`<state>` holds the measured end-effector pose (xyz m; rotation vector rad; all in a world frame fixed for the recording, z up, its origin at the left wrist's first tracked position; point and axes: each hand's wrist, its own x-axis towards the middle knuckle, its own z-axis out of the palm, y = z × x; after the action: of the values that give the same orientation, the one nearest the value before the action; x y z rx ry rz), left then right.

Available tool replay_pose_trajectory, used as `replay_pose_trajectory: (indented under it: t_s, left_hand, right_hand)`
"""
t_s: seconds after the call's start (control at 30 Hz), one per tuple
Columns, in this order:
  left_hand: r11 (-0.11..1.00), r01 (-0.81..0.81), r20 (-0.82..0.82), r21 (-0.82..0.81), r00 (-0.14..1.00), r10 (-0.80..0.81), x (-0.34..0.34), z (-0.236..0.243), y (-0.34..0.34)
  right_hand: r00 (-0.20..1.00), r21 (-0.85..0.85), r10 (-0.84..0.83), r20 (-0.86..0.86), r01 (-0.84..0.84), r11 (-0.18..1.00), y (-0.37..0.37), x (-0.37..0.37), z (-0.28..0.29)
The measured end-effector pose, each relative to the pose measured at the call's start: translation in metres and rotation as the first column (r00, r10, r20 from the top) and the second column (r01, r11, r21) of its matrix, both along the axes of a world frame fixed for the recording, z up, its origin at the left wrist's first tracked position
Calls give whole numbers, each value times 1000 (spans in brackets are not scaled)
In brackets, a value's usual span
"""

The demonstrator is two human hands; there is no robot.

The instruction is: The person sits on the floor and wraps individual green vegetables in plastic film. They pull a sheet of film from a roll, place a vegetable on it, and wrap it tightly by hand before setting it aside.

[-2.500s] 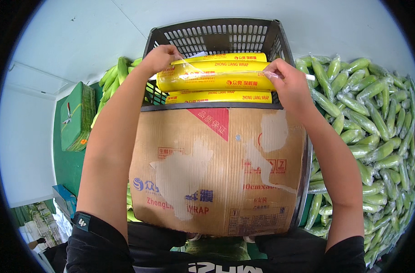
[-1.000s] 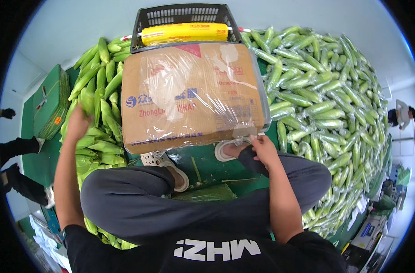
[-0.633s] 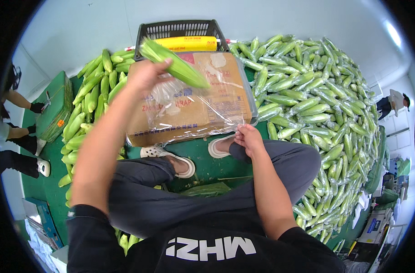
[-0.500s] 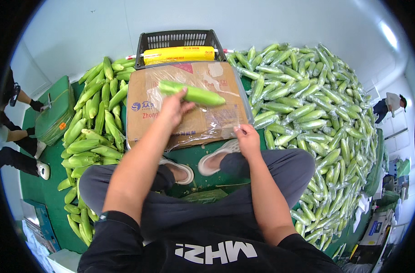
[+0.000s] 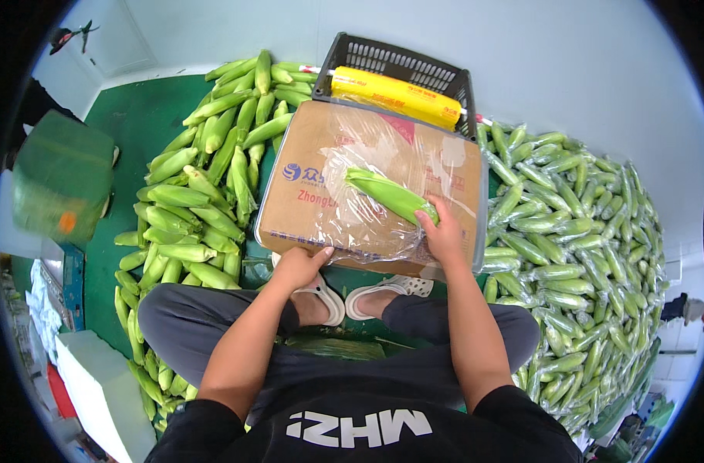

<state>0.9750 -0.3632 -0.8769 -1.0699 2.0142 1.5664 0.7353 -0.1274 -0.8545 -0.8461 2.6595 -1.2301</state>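
A green ear of corn in its husk [image 5: 390, 194] lies slantwise on clear plastic film [image 5: 367, 241], spread over a cardboard box [image 5: 290, 208]. My right hand [image 5: 445, 235] is closed round the near right end of the ear, thumb and fingers on the husk. At the near left edge of the box, my left hand [image 5: 299, 268] pinches the edge of the film between thumb and fingers. A yellow roll of film [image 5: 398, 94] on a rod sits across a black plastic crate [image 5: 406, 59] behind the box.
Unwrapped corn [image 5: 186, 208] is heaped on the green floor [image 5: 140, 112] at the left. A large pile of film-wrapped corn [image 5: 568, 255] spreads to the right. Far left, a person is beside a blurred green bundle [image 5: 62, 174]. A white box [image 5: 105, 386] stands at the lower left.
The ear has passed from my left hand to my right and lies on the film. My left hand has moved to the film's near left edge. My view has turned left.
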Motion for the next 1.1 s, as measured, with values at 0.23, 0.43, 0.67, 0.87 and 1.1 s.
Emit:
replay_pose_trajectory:
  t_s: [0.23, 0.43, 0.67, 0.87, 1.1]
  left_hand:
    - [873, -117, -626, 474, 653, 427, -95, 67, -23]
    - [549, -89, -432, -831, 725, -536, -106, 48, 36]
    - [421, -63, -248, -905, 882, -401, -185, 42, -4]
    - [463, -152, -453, -873, 604, -656, -190, 22, -2]
    - [494, 625, 11, -605, 627, -779, -90, 75, 27]
  right_hand:
    - [978, -23, 201, -63, -203, 979, 16, -23, 8]
    - [991, 334, -124, -52, 134, 933, -11, -36, 17]
    - [835, 215, 185, -518, -82, 973, -19, -44, 43]
    - [993, 93, -51, 110, 40, 995, 2, -86, -6]
    - [996, 791, 65, 69, -94, 605, 9, 2, 50]
